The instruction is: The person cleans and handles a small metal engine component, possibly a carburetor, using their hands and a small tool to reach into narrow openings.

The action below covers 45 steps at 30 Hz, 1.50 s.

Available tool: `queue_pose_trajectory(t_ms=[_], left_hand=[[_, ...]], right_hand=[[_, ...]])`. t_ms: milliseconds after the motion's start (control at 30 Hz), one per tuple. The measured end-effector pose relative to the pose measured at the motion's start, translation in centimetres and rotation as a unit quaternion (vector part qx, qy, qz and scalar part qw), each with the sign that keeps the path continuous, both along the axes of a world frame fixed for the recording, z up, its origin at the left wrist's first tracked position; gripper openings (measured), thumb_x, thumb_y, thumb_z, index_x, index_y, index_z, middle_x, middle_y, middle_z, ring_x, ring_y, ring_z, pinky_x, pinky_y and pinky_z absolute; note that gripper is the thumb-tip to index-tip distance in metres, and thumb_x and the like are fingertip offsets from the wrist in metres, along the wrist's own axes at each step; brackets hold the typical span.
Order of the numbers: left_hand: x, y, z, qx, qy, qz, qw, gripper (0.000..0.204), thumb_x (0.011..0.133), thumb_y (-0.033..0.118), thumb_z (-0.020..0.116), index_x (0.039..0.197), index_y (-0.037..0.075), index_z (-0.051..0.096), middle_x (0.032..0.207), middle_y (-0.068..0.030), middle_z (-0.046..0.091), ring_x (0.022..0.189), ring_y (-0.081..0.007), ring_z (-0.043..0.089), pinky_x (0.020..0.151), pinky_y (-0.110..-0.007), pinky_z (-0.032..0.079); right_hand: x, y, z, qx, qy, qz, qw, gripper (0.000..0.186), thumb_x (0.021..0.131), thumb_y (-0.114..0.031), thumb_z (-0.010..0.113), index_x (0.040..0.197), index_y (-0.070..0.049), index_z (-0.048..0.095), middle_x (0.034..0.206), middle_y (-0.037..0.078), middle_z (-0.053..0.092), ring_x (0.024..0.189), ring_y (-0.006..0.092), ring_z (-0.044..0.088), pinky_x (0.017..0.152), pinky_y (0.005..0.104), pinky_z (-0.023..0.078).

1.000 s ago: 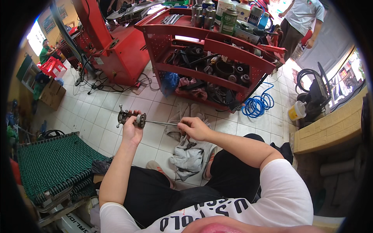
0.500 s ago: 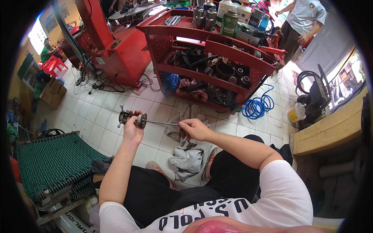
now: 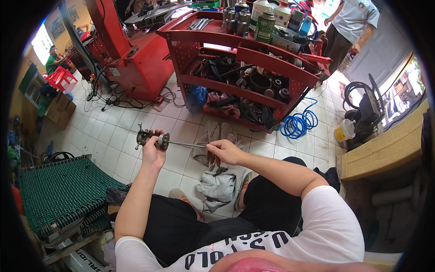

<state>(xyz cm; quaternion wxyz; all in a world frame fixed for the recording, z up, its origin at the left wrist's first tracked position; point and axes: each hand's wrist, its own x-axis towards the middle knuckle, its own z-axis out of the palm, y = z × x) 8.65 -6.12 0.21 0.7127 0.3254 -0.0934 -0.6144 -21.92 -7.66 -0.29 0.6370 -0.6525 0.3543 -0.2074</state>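
Note:
My left hand [image 3: 154, 155] is closed around a dark metal part [image 3: 162, 141], which has a round collar and several bolt-like knobs sticking out at its far left end. A thin metal rod [image 3: 186, 144] runs from the collar, nearly level, across to my right hand [image 3: 225, 152]. The fingers of that hand pinch the rod's right end. Both hands are raised over the tiled floor in front of my knees. Below the right hand lies a crumpled grey cloth [image 3: 215, 188], with a small dark piece [image 3: 220, 171] on it that I cannot make out.
Ahead stands a red tool cart [image 3: 199, 43] with bottles, cans and spanners on top and dark parts below. A coiled blue hose [image 3: 294, 127] lies by it. At left is a green woven folding seat [image 3: 63, 190]; at right, a white-and-yellow bucket [image 3: 345, 130]. A person [image 3: 353, 27] stands at back right.
The view has shifted slightly. Both hands keep their hold on the metal part and the rod, with hardly any movement. The person at back right has lowered an arm a little.

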Motion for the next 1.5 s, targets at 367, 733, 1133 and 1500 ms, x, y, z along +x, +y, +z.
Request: queue_pose_trajectory(t_ms=[367,733,1133,1500], left_hand=[[0.1,0.1,0.0,0.011,0.0,0.007,1.0,0.041,0.084,-0.013,0.049,0.119,0.009,0.049,0.114,-0.0073,0.057,0.112,-0.0229,0.061,0.104,-0.04,0.051],[-0.3,0.2,0.3,0.016,-0.007,0.02,1.0,0.041,0.083,-0.013,0.051,0.117,0.01,0.05,0.114,-0.0081,0.057,0.11,-0.0226,0.061,0.103,-0.04,0.051],[-0.5,0.8,1.0,0.011,-0.016,0.028,0.999,0.042,0.085,-0.014,0.049,0.12,0.009,0.047,0.117,-0.0096,0.056,0.112,-0.0238,0.059,0.103,-0.04,0.051],[0.2,0.2,-0.7,0.01,-0.022,0.02,1.0,0.036,0.086,-0.012,0.051,0.115,0.009,0.05,0.113,-0.0074,0.06,0.11,-0.0224,0.061,0.102,-0.041,0.051]], right_hand=[[0.3,0.2,0.3,-0.042,-0.002,-0.025,0.999,0.042,0.107,-0.037,0.051,0.088,-0.001,0.062,0.071,0.006,0.066,0.055,0.0106,0.058,0.053,0.0288,0.047],[0.4,0.2,0.0,-0.006,-0.009,-0.028,1.0,0.049,0.109,-0.043,0.044,0.087,-0.003,0.061,0.068,0.006,0.065,0.055,0.0117,0.059,0.052,0.0294,0.048],[0.9,0.7,1.0,0.045,-0.037,-0.037,0.998,0.052,0.109,-0.045,0.045,0.083,-0.002,0.061,0.063,0.005,0.061,0.056,0.015,0.063,0.053,0.0304,0.051],[0.6,0.6,1.0,0.087,-0.017,-0.041,0.995,0.045,0.108,-0.043,0.048,0.096,-0.001,0.06,0.069,0.008,0.064,0.055,0.0166,0.063,0.051,0.0316,0.05]])
